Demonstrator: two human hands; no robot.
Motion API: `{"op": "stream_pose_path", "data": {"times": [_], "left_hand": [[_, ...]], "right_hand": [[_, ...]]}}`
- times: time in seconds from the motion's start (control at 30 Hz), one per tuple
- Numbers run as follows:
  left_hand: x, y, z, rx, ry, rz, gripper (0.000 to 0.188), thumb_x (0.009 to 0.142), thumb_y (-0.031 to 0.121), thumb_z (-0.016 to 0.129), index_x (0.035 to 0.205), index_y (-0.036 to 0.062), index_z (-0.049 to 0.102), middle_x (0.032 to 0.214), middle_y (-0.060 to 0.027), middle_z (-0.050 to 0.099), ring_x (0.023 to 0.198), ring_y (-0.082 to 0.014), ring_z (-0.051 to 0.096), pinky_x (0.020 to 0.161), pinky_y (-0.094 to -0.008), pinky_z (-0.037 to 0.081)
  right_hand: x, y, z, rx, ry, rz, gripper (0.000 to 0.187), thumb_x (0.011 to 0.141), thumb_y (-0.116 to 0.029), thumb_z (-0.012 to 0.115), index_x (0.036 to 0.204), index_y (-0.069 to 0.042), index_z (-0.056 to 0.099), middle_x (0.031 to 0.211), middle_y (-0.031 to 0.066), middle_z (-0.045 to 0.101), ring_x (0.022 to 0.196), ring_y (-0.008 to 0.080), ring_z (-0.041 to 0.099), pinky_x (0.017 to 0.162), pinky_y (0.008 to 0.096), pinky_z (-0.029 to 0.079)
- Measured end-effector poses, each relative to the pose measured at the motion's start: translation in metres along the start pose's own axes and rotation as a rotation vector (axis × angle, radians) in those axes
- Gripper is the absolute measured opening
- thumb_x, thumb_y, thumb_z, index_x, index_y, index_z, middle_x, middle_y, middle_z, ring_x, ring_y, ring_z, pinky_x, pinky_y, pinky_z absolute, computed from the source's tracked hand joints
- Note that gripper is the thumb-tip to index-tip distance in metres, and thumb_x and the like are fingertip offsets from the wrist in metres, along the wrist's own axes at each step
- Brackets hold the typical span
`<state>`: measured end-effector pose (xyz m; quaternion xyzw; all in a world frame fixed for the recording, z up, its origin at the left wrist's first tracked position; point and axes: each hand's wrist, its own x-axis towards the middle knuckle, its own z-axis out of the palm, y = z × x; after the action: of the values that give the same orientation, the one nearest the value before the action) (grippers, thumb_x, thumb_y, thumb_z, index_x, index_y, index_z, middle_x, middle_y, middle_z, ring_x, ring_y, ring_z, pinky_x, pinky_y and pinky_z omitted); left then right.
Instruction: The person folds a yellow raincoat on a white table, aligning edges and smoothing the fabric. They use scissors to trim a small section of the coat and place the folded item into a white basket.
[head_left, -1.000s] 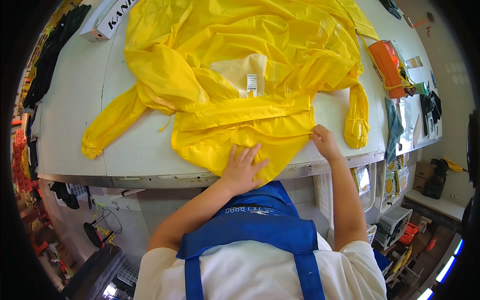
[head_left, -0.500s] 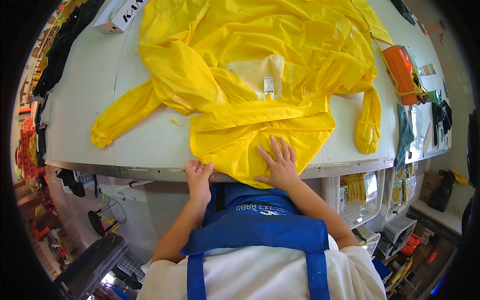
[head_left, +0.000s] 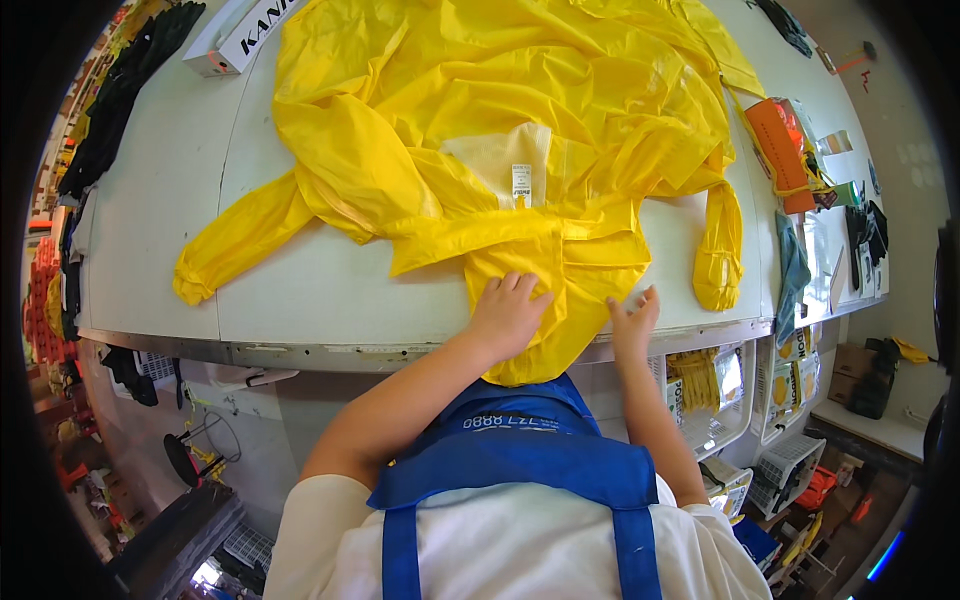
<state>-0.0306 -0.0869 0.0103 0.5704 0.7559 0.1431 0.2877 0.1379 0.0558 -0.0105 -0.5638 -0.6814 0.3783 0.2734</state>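
Fingers (head_left: 515, 285) of left hand (head_left: 508, 315) are spread flat, palm down on the folded lower part of the yellow raincoat (head_left: 500, 130), pressing, gripping nothing. Right hand (head_left: 632, 325) sits at 3 o'clock of the left, fingers straight and close together, edge-on at the fold's right side, touching the fabric; can't tell if it pinches any. Both hands open.

Raincoat lies spread over the white table (head_left: 300, 290), bulk toward 12 o'clock, a folded strip running down to the near edge at 6 o'clock and drooping over it just between the hands. Left sleeve (head_left: 235, 240) runs out to 8 o'clock, cuff near the table's near-left edge but still on top. Right sleeve (head_left: 718, 245) hangs toward 4 o'clock, cuff close to the near edge. Small white label (head_left: 521, 185) at the coat's middle, at 12 o'clock of the left hand.

Open room: bare tabletop at 9–10 o'clock of the left hand, between the left sleeve and the folded strip; another bare strip between the fold and the right sleeve, at 2 o'clock of the right hand. Table's near edge (head_left: 350, 350) runs just under both wrists.

Clutter at the far right edge: orange packet (head_left: 780, 150), grey-blue cloth (head_left: 793, 270), well apart from the hands. White box (head_left: 240, 35) at far left, 11 o'clock. Dark garments (head_left: 110, 100) along the left rim. Blue apron (head_left: 520, 450) at 6 o'clock.
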Motion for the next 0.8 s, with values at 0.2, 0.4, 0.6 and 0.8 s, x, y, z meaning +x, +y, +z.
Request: {"op": "stream_pose_path", "data": {"times": [0.2,0.4,0.6,0.8], "left_hand": [[0.012,0.006,-0.041,0.171,-0.164,-0.022,0.071,0.069,0.035,0.075,0.133,0.0239,0.047,0.153,-0.0136,0.016,0.140,-0.0369,0.015,0.106,-0.0577,0.021],[0.044,-0.058,-0.027,-0.862,-0.052,0.159,0.081,0.075,0.016,0.069,0.144,0.0080,0.028,0.149,-0.0106,0.029,0.135,-0.0211,0.032,0.107,-0.0332,0.032],[0.021,-0.063,-0.043,-0.978,0.442,-0.252,0.053,0.079,0.011,0.062,0.130,0.0058,0.047,0.116,-0.0122,0.057,0.105,-0.0243,0.055,0.086,-0.0358,0.045],[0.008,-0.050,-0.015,0.032,0.404,0.254,0.052,0.085,0.030,0.060,0.133,0.0160,0.047,0.132,-0.0115,0.047,0.122,-0.0303,0.043,0.102,-0.0478,0.031]], "right_hand": [[0.030,-0.013,-0.007,0.724,-0.466,0.286,0.040,0.083,0.000,0.055,0.123,0.002,0.051,0.130,0.0092,0.046,0.107,0.0206,0.051,0.093,0.0340,0.041],[-0.001,-0.078,0.032,-0.339,-0.709,-0.890,0.050,0.080,-0.029,0.063,0.129,-0.030,0.054,0.148,0.0115,0.029,0.139,0.0364,0.018,0.112,0.0508,0.016],[0.016,-0.053,0.034,-0.657,-0.838,-1.002,0.049,0.083,-0.046,0.055,0.131,-0.033,0.051,0.148,0.0071,0.031,0.141,0.0322,0.015,0.111,0.0573,0.005],[0.030,-0.015,0.034,-0.247,-0.928,-0.805,0.055,0.076,-0.035,0.065,0.129,-0.033,0.053,0.146,0.0037,0.035,0.140,0.0301,0.019,0.112,0.0564,0.009]]}}
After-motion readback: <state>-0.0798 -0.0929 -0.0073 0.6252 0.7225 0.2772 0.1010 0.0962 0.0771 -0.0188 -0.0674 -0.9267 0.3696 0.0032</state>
